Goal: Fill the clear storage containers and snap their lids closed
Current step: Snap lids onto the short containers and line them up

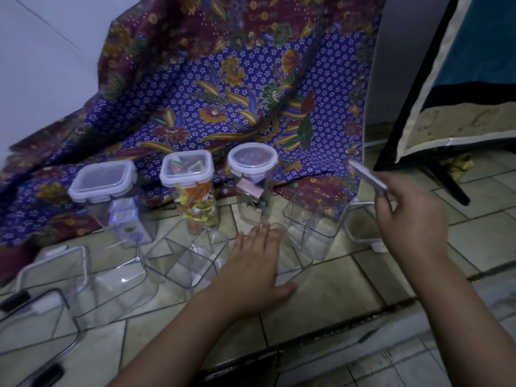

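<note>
Left hand [258, 261] is being laid flat, fingers spread, on tiled floor [321, 303] beside 2 empty clear containers [184, 261]. Thin pinkish object [367, 174] is being pinched by right hand [413, 216].

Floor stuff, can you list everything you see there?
lidded containers: three, clear with white lids, filled, back row
open containers: at least three, clear, empty, front
loose lids: about three, clear, one far right
patterned cloth: one, purple and maroon, behind
dark pens: two, black, bottom left
tiled floor: pale, under everything
left hand: flat on floor
right hand: raised, pinching a thin blurred object
</note>
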